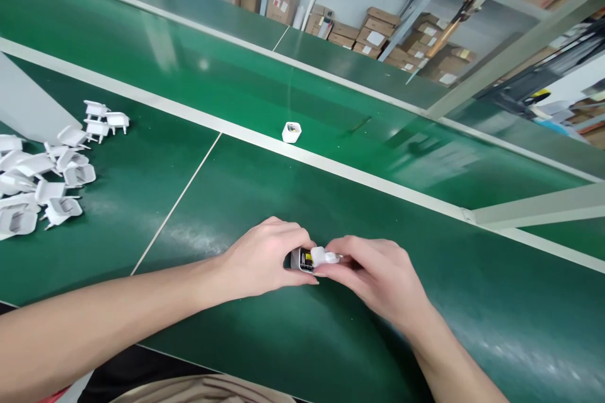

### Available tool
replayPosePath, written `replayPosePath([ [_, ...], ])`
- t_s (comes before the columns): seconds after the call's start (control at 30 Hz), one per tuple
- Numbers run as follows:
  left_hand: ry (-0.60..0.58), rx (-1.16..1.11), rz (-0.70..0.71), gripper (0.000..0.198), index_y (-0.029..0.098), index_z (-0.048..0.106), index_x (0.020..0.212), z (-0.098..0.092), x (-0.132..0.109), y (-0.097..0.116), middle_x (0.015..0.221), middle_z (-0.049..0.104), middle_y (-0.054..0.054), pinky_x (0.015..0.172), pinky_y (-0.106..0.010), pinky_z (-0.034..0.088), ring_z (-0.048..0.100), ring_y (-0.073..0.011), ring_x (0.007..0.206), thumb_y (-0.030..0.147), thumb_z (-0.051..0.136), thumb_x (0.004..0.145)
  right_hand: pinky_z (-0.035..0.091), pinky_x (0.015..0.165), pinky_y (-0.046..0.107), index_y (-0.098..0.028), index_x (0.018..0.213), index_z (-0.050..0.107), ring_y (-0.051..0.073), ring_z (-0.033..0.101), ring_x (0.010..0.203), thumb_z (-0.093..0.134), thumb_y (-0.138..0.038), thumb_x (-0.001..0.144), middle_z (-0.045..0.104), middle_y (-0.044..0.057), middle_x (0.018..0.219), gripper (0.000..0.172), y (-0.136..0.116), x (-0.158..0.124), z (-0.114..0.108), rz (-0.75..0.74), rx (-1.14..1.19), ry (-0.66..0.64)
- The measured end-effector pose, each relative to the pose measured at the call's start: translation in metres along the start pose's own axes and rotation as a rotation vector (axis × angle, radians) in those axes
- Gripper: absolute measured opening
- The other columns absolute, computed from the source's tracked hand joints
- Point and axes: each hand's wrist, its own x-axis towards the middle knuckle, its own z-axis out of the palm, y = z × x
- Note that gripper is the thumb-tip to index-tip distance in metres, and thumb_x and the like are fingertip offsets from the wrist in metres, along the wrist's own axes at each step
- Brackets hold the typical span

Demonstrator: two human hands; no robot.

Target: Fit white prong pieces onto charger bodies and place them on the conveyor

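The left hand [262, 258] reaches in from the lower left on a long, nearly level forearm, its back turned up and its fingers [290, 236] curled narrowly around a small square charger body with a silver edge and a yellow label [302, 259]. The right hand [378, 277] comes in from the lower right at a steeper angle, wrist raised, its fingers [350, 252] drawn close together in a pinch on a white plastic plug piece [325, 257] pressed against that body. Both hands sit over the near part of a green belt-topped worktop [189, 277]. Toward its left edge lies a heap of white plastic plug housings [47, 170]. A single white cube adapter [292, 132] sits just beyond a pale cross strip [331, 167].
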Motion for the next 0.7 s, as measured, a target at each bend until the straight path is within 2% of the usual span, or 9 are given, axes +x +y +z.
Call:
replayPosePath([
  [0.07,-0.006,-0.009,-0.018,0.029,0.019,0.061,0.092,-0.001,0.001,0.001,0.095,0.071,0.000,0.086,-0.032,0.045,0.065,-0.0186,0.089,0.034,0.084,0.082,0.033,0.051,0.029,-0.021,0.081,0.059,0.011,0.048,0.049,0.060,-0.045,0.103,0.058,-0.002,0.061,0.032,0.001,0.000,0.003,-0.153,-0.173,-0.009],
  [0.13,-0.011,-0.008,-0.038,0.029,0.019,0.061,0.089,-0.002,0.001,0.003,0.094,0.071,0.000,0.085,-0.031,0.045,0.065,-0.0189,0.089,0.035,0.084,0.082,0.033,0.051,0.029,-0.020,0.084,0.057,0.012,0.048,0.052,0.054,-0.039,0.107,0.058,-0.001,0.065,0.030,0.001,0.000,0.003,-0.206,-0.237,-0.054],
  [0.27,-0.021,-0.001,-0.058,0.031,0.019,0.060,0.088,-0.003,0.001,0.004,0.094,0.071,-0.001,0.083,-0.031,0.045,0.065,-0.0207,0.093,0.035,0.085,0.080,0.037,0.055,0.029,-0.020,0.102,0.060,0.014,0.053,0.059,0.045,-0.032,0.110,0.062,0.001,0.075,0.021,-0.006,0.002,-0.004,-0.203,-0.265,-0.127],
  [0.33,-0.020,-0.008,-0.064,0.031,0.019,0.060,0.089,-0.003,0.001,0.004,0.095,0.071,0.000,0.084,-0.032,0.045,0.065,-0.0209,0.094,0.034,0.086,0.079,0.037,0.056,0.029,-0.020,0.105,0.060,0.014,0.053,0.060,0.043,-0.030,0.111,0.061,0.002,0.077,0.021,-0.009,0.002,-0.007,-0.202,-0.278,-0.145],
  [0.57,-0.021,-0.023,-0.067,0.031,0.020,0.059,0.091,-0.002,0.001,0.003,0.093,0.069,0.000,0.085,-0.032,0.045,0.063,-0.0199,0.091,0.033,0.085,0.080,0.030,0.052,0.032,-0.020,0.086,0.057,0.015,0.040,0.057,0.038,-0.022,0.109,0.049,0.001,0.072,0.029,-0.017,0.002,-0.006,-0.230,-0.450,-0.205],
  [0.7,-0.017,-0.016,-0.063,0.032,0.020,0.057,0.089,-0.001,0.001,0.003,0.091,0.068,0.001,0.084,-0.031,0.045,0.062,-0.0194,0.089,0.035,0.084,0.081,0.030,0.053,0.031,-0.020,0.086,0.056,0.015,0.042,0.060,0.039,-0.026,0.109,0.051,0.003,0.076,0.030,-0.017,0.003,-0.001,-0.219,-0.505,-0.214],
])
